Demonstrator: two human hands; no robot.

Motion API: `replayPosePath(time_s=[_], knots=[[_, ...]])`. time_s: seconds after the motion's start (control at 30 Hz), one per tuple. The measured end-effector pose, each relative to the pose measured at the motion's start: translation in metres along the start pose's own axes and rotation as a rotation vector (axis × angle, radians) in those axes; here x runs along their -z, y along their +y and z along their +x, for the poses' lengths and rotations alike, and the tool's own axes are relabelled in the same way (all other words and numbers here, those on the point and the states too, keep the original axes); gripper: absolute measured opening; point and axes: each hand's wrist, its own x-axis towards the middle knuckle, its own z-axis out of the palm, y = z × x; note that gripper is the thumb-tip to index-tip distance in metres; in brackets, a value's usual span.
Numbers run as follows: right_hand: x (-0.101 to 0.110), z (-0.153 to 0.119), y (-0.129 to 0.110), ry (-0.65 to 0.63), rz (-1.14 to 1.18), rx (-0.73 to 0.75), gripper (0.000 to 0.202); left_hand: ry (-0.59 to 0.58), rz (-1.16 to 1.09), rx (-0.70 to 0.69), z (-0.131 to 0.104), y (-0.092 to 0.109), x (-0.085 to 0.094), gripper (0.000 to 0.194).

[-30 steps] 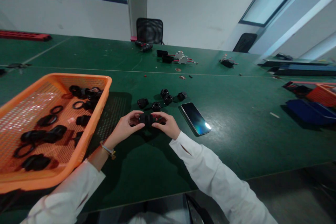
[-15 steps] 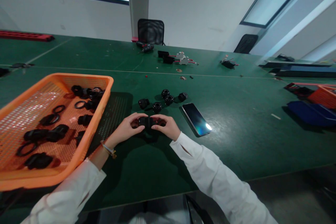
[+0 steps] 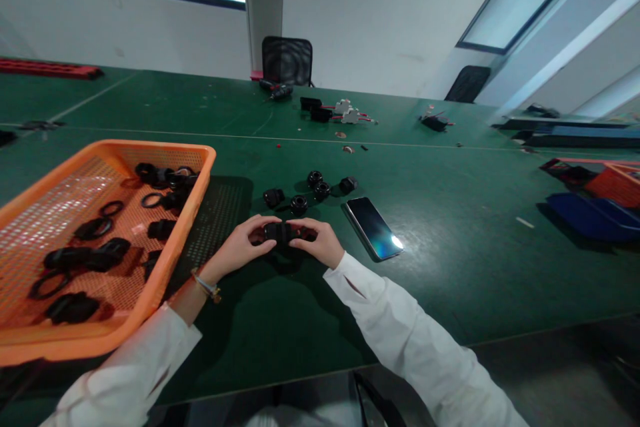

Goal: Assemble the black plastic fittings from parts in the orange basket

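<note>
Between my two hands, close above the green table [image 3: 320, 320], is a black cable gland [image 3: 281, 232]. My left hand [image 3: 249, 240] grips its left end with thumb and fingers. The other end is pinched by my right hand [image 3: 320, 241]. Fingers partly cover both ends of the part. Just beyond the hands stand several similar black glands, among them a ridged one [image 3: 273, 197] and a round one with an open bore [image 3: 299, 205]. To the left, an orange basket [image 3: 209, 167] contains more black fittings [image 3: 74, 307] and loose black rings [image 3: 111, 208].
A phone [image 3: 374, 228] lies right of my hands. Farther back are white connectors with red wires [image 3: 347, 111] and a power drill [image 3: 281, 91]. A blue tray [image 3: 595, 215] and an orange bin [image 3: 617, 185] sit at the right. A chair [image 3: 287, 59] stands behind the table.
</note>
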Motion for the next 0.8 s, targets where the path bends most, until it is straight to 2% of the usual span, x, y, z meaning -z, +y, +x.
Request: replayPosePath(time_s=[0.8], knots=[[-0.0001, 0.0001, 0.0009, -0.021, 0.017, 0.011, 0.034, 0.007, 0.016, 0.0, -0.0005, 0.0016, 0.0003, 0.037]])
